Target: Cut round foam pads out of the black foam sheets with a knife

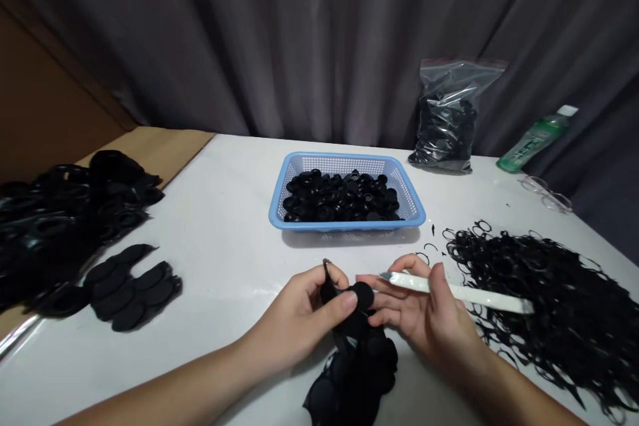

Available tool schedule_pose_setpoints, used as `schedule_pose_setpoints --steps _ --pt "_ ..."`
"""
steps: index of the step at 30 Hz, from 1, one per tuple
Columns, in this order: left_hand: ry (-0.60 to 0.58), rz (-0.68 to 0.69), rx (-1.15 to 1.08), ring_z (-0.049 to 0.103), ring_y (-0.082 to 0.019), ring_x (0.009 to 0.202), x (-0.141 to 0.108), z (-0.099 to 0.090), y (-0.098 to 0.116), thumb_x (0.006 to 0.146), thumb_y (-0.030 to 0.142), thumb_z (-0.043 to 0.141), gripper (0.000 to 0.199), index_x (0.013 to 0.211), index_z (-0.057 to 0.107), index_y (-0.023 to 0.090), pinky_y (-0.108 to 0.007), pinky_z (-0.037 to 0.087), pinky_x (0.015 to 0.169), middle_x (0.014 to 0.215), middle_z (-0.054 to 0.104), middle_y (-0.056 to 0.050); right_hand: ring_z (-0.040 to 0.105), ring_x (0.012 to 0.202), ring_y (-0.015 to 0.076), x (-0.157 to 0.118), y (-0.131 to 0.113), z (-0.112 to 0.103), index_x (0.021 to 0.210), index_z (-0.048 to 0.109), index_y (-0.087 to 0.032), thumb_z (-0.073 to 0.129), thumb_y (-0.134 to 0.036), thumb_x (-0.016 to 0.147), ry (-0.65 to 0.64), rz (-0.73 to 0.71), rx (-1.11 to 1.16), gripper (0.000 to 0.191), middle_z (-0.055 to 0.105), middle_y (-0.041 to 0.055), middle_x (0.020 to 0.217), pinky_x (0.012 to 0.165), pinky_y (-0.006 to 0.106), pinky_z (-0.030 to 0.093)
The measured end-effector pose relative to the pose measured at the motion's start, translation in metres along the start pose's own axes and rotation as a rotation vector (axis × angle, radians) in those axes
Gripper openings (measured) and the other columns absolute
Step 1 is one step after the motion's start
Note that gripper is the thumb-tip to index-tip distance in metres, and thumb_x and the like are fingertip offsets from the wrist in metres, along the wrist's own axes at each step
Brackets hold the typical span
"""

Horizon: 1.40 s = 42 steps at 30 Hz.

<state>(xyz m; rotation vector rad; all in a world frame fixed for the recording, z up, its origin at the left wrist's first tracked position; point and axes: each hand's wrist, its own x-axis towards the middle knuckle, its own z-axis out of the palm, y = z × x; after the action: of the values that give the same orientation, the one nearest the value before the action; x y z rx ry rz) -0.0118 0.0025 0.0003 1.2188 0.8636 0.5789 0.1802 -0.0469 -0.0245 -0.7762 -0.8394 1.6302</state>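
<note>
My left hand (299,319) pinches a black molded piece with a round disc (363,294) between thumb and fingers. A thin strip of it sticks up past my index finger. My right hand (430,321) grips a slim white-handled tool (479,297) with a pointed grey tip, which looks like a craft knife. The tip points left, above the disc, and my right fingertips are close to or touching the disc's edge. Below my hands lies a heap of joined black discs (344,373); my hands partly hide its upper end.
A blue basket (348,226) holds many black round parts. Thin black ring scraps (559,306) are heaped at right. Black molded sheets (64,213) and a disc cluster (130,293) lie left. Behind are a filled zip bag (446,123), a green bottle (536,140) and glasses (546,194).
</note>
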Motion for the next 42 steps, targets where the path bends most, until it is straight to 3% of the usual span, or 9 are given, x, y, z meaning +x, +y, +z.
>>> schedule_pose_setpoints --steps 7,10,12,16,23,30,33,36,42 --pt "0.113 0.037 0.043 0.048 -0.013 0.063 0.001 0.001 -0.001 0.073 0.039 0.073 0.025 0.076 0.055 0.022 -0.025 0.037 0.058 0.067 0.054 0.004 0.072 0.091 0.0218 -0.003 -0.001 0.000 0.089 0.053 -0.025 0.045 -0.065 0.087 0.070 -0.031 -0.043 0.040 0.074 0.0101 0.105 0.077 0.036 0.059" --pt "0.108 0.024 0.049 0.052 -0.014 0.065 0.001 0.002 0.000 0.071 0.038 0.075 0.025 0.084 0.061 0.022 -0.026 0.040 0.060 0.069 0.059 0.002 0.073 0.085 0.0213 -0.005 -0.001 -0.001 0.098 0.052 -0.026 0.046 -0.063 0.088 0.087 -0.049 -0.100 0.039 0.075 0.0101 0.100 0.074 0.036 0.059" --pt "0.107 0.017 0.080 0.054 -0.015 0.065 -0.001 0.004 0.000 0.070 0.037 0.075 0.023 0.078 0.062 0.020 -0.026 0.041 0.061 0.069 0.061 0.001 0.073 0.082 0.0202 -0.008 -0.002 0.001 0.102 0.052 -0.025 0.046 -0.060 0.090 0.130 -0.046 -0.171 0.038 0.074 0.0101 0.099 0.074 0.036 0.059" --pt "0.117 0.020 0.170 0.052 -0.013 0.064 -0.009 0.010 0.001 0.071 0.032 0.075 0.023 0.067 0.058 0.017 -0.025 0.040 0.061 0.067 0.061 0.002 0.070 0.090 0.0173 -0.013 -0.008 0.013 0.075 0.047 -0.021 0.072 -0.039 0.079 0.154 0.006 -0.255 0.031 0.073 0.0081 0.104 0.076 0.028 0.054" --pt "0.071 0.136 0.255 0.050 -0.011 0.064 -0.015 0.018 0.006 0.088 0.035 0.057 0.021 0.076 0.059 0.017 -0.022 0.039 0.061 0.070 0.057 0.003 0.059 0.056 0.0067 -0.010 -0.019 0.024 0.063 0.033 -0.021 0.079 -0.023 0.072 0.174 -0.002 -0.205 0.046 0.074 -0.0004 0.071 0.056 0.017 0.047" --pt "-0.023 0.054 0.124 0.049 -0.010 0.062 -0.012 0.020 0.006 0.083 0.039 0.064 0.025 0.095 0.059 0.018 -0.020 0.037 0.058 0.066 0.055 0.005 0.066 0.067 0.0092 -0.011 -0.016 0.021 0.064 0.038 -0.020 0.081 -0.027 0.070 0.140 -0.018 -0.182 0.044 0.074 -0.0001 0.074 0.063 0.019 0.051" --pt "0.003 0.060 0.098 0.055 -0.013 0.070 -0.010 0.020 0.011 0.083 0.037 0.065 0.024 0.095 0.062 0.016 -0.021 0.041 0.064 0.073 0.062 0.001 0.066 0.064 0.0103 -0.011 -0.010 0.015 0.084 0.051 -0.023 0.065 -0.051 0.081 0.176 -0.065 -0.128 0.032 0.074 0.0009 0.082 0.062 0.022 0.052" --pt "0.031 0.050 0.043 0.059 -0.015 0.083 -0.008 0.021 0.016 0.085 0.034 0.062 0.026 0.103 0.064 0.016 -0.022 0.043 0.071 0.090 0.067 -0.004 0.069 0.070 0.0145 -0.009 -0.010 0.010 0.104 0.050 -0.028 0.040 -0.071 0.084 0.188 -0.069 0.001 0.048 0.075 0.0044 0.090 0.067 0.028 0.054" --pt "0.049 -0.048 -0.233 0.058 -0.012 0.074 -0.010 0.021 0.011 0.078 0.030 0.072 0.016 0.083 0.064 0.016 -0.021 0.044 0.069 0.078 0.062 0.001 0.072 0.081 0.0176 -0.008 -0.013 0.013 0.075 0.053 -0.023 0.048 -0.068 0.084 0.118 -0.001 0.082 0.046 0.076 0.0074 0.090 0.074 0.029 0.054"
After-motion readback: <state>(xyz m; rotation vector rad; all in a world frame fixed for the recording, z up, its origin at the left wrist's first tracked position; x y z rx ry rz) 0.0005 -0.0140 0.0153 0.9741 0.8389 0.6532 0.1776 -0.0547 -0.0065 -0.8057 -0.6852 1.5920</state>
